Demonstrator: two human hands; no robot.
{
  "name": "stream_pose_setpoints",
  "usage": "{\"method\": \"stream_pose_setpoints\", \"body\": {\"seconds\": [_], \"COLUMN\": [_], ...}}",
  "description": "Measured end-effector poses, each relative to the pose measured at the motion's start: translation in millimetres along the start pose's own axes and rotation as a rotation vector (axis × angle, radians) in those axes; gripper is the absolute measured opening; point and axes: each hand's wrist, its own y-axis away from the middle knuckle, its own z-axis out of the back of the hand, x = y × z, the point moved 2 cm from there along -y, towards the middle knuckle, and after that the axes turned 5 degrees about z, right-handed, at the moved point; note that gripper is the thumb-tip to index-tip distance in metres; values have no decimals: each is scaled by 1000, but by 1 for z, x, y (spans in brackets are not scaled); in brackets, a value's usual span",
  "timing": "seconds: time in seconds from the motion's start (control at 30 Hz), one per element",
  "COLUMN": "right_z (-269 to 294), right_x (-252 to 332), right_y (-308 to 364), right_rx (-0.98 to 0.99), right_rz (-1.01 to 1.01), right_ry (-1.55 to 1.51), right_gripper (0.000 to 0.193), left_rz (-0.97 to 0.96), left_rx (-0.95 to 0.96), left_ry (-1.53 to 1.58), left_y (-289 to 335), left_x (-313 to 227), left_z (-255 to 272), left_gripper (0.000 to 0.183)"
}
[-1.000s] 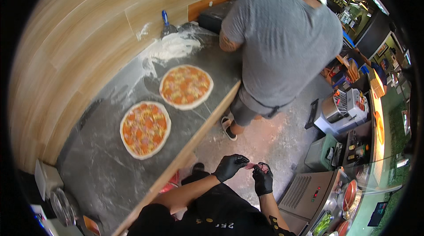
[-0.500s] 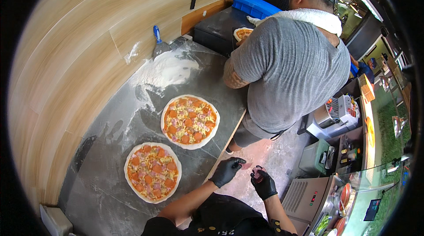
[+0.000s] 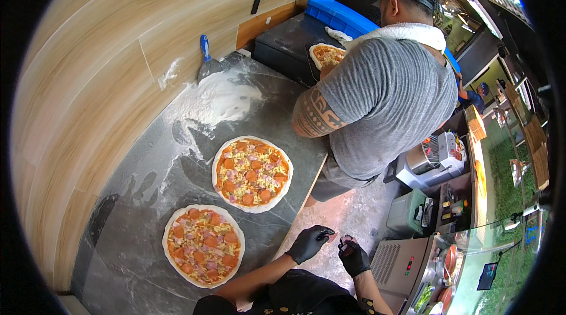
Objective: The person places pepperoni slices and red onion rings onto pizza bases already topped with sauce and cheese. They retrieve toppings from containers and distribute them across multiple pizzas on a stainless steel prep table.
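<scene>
Both my hands wear black gloves and hover past the counter's front edge, above the floor. My left hand (image 3: 311,243) has its fingers pinched together, with a trace of pink at the tips too small to make out. Close by on the right, my right hand (image 3: 354,258) is curled around dark reddish meat slices (image 3: 349,246), mostly covered by the fingers. Two uncooked pizzas lie on the dark counter (image 3: 138,244): a near pizza (image 3: 203,246) left of my left forearm, and a far pizza (image 3: 252,174) behind it. Both carry sauce, shredded cheese, pepperoni and pink meat pieces.
A co-worker (image 3: 389,97) in a grey shirt stands ahead, beside another topped pizza (image 3: 326,54). White flour (image 3: 221,98) and a blue-handled scraper (image 3: 206,58) are by the wall. A blue crate (image 3: 342,16) sits at the back. Ingredient containers (image 3: 451,259) stand at right.
My hands have come slightly closer together, and the pink slice at my left fingertips shows less. The co-worker's arm has shifted, uncovering more of the back pizza. The view has tilted a little.
</scene>
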Motion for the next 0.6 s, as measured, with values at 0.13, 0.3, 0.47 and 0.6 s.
{"method": "stream_pose_setpoints", "body": {"seconds": [0.13,0.3,0.47,0.6], "right_z": [-15,-32,-53,-69], "right_x": [3,13,21,28], "right_y": [-1,-3,-2,-1], "right_rx": [73,54,203,128], "right_rz": [50,156,105,128], "right_ry": [5,41,-179,-152], "right_gripper": [14,16,31,43], "left_rz": [1,-132,-64,-51], "left_rx": [27,1,30,65], "left_ry": [-47,192,58,76], "left_y": [-3,-16,-34,-39], "left_x": [-2,-4,-15,-35], "left_z": [2,9,20,21], "left_gripper": [21,19,17,17]}}
